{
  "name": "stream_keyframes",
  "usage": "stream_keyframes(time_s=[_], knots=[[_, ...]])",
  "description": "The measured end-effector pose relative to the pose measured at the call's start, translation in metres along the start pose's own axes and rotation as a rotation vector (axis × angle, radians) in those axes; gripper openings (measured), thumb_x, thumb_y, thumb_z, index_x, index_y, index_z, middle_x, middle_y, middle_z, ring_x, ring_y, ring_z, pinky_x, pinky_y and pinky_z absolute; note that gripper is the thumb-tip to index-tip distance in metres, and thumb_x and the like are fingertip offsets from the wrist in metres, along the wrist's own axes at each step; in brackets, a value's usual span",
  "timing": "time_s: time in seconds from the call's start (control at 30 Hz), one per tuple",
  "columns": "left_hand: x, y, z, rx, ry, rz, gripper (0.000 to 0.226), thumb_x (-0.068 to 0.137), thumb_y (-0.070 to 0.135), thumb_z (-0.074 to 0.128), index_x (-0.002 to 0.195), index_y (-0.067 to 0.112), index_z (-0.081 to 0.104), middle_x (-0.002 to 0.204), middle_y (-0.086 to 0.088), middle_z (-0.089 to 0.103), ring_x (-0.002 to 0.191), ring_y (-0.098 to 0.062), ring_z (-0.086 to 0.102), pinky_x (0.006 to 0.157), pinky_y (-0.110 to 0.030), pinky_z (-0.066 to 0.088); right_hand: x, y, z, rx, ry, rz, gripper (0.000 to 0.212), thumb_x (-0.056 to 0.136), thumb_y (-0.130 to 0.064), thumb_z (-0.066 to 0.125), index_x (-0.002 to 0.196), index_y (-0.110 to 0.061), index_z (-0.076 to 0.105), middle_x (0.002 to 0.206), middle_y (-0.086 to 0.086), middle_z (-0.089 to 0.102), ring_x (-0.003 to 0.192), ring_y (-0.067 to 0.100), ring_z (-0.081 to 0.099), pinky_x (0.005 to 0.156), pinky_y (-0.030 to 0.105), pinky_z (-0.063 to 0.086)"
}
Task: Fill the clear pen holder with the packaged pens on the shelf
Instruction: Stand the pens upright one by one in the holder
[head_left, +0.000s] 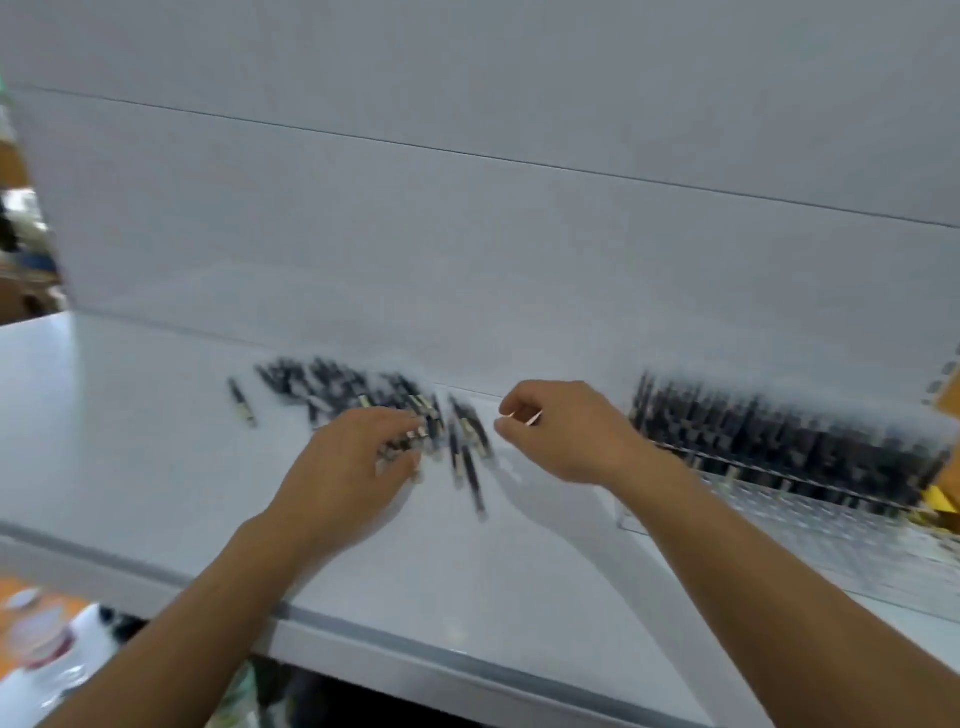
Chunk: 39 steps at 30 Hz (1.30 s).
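Several black packaged pens (332, 387) lie in a loose pile on the white shelf (156, 441), blurred by motion. My left hand (353, 462) rests on the pile's near right side, its fingers curled around a few pens (415, 436). To the right of the pile my right hand (563, 431) hovers with thumb and forefinger pinched; a thin pale sliver shows between them, and blur hides what it is. The clear pen holder (769, 525) stands at the right. Its back rows are full of upright black pens (779, 431), while the front rows show bare holes.
One stray pen (242, 402) lies left of the pile. A white back wall (467, 234) rises right behind the pens. The shelf's grey front edge (395, 642) runs under my forearms. Orange and white goods (41, 629) sit below at the left, yellow packaging (940, 496) at the far right.
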<state>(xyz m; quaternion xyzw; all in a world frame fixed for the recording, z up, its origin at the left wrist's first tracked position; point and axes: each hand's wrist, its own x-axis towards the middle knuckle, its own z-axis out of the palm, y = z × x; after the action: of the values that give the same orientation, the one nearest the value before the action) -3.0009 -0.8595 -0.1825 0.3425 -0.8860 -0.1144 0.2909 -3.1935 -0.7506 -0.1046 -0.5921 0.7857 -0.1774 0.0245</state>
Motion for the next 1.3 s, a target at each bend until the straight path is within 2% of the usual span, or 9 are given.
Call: stream_keyframes(time_s=[0.13,0.27,0.57,0.73,0.83,0.93,1.03,1.2,1.3], knots=[[-0.007,-0.007,0.005,0.012,-0.003,-0.053,0.046,0.092,0.041,0.057,0.135,0.022,0.056,0.144,0.006,0.048,0.137,-0.015,0.037,0.114,-0.026,0.021,0.02,-0.012,0.038,-0.116,-0.05,0.008,0.023,0.092,-0.041,0.052,0.101,-0.024,0.065,0.105,-0.001,0.068,0.099,0.024,0.06,0.083,0.033,0.049],[-0.007,-0.008,0.012,0.038,-0.082,-0.019,0.051,0.096,0.046,0.049,0.144,0.03,0.043,0.153,0.012,0.034,0.145,-0.008,0.019,0.117,-0.024,0.012,0.019,-0.002,0.057,-0.09,-0.09,0.079,0.03,0.087,-0.052,0.057,0.087,-0.022,0.064,0.087,-0.004,0.066,0.085,0.019,0.06,0.068,0.03,0.045],[-0.011,-0.005,0.012,0.008,-0.04,0.02,0.032,0.091,0.046,0.058,0.119,0.034,0.066,0.134,0.022,0.054,0.129,0.007,0.037,0.098,-0.005,0.019,0.006,0.003,0.067,0.062,-0.117,0.049,0.035,0.086,-0.055,0.06,0.079,-0.02,0.065,0.075,-0.006,0.064,0.074,0.011,0.058,0.062,0.027,0.041],[-0.014,0.002,0.007,-0.032,-0.077,0.078,0.028,0.089,0.051,0.055,0.104,0.035,0.072,0.119,0.022,0.064,0.118,0.009,0.048,0.101,-0.021,0.039,0.006,0.003,0.068,0.128,-0.11,0.06,0.038,0.085,-0.053,0.062,0.076,-0.016,0.066,0.075,-0.003,0.067,0.075,0.017,0.061,0.064,0.031,0.045],[-0.014,0.007,0.004,-0.101,-0.09,0.115,0.024,0.089,0.045,0.056,0.096,0.03,0.073,0.102,0.019,0.069,0.102,0.003,0.058,0.09,-0.029,0.049,0.0,0.002,0.066,0.06,-0.074,0.044,0.039,0.086,-0.056,0.06,0.082,-0.019,0.069,0.081,-0.002,0.068,0.08,0.019,0.063,0.067,0.031,0.046],[-0.012,0.003,0.004,-0.181,0.069,0.012,0.019,0.088,0.044,0.059,0.097,0.032,0.071,0.103,0.021,0.066,0.101,0.001,0.059,0.09,-0.03,0.049,-0.002,-0.001,0.064,0.025,-0.06,0.03,0.038,0.086,-0.059,0.059,0.084,-0.022,0.066,0.085,-0.003,0.066,0.083,0.019,0.062,0.066,0.03,0.044],[-0.006,-0.006,0.001,-0.202,0.212,-0.163,0.013,0.089,0.04,0.064,0.099,0.033,0.067,0.1,0.018,0.064,0.095,0.002,0.059,0.085,-0.026,0.05,0.0,-0.002,0.068,0.022,-0.078,0.032,0.039,0.086,-0.057,0.058,0.071,-0.021,0.058,0.077,-0.002,0.064,0.076,0.019,0.061,0.06,0.028,0.041],[-0.003,-0.011,-0.004,-0.189,0.257,-0.349,0.012,0.089,0.036,0.063,0.101,0.035,0.064,0.101,0.017,0.062,0.087,0.001,0.059,0.075,-0.02,0.047,0.001,-0.001,0.072,0.0,-0.044,0.019,0.04,0.087,-0.055,0.055,0.066,-0.02,0.054,0.07,-0.003,0.062,0.068,0.017,0.058,0.054,0.026,0.035],[0.007,-0.021,-0.009,0.02,0.162,-0.496,0.036,0.09,0.043,0.059,0.122,0.027,0.057,0.12,0.005,0.054,0.102,-0.015,0.059,0.082,-0.027,0.041,-0.002,-0.004,0.069,-0.033,-0.018,-0.007,0.038,0.087,-0.058,0.053,0.08,-0.02,0.057,0.073,-0.005,0.06,0.064,0.013,0.052,0.051,0.025,0.03]])
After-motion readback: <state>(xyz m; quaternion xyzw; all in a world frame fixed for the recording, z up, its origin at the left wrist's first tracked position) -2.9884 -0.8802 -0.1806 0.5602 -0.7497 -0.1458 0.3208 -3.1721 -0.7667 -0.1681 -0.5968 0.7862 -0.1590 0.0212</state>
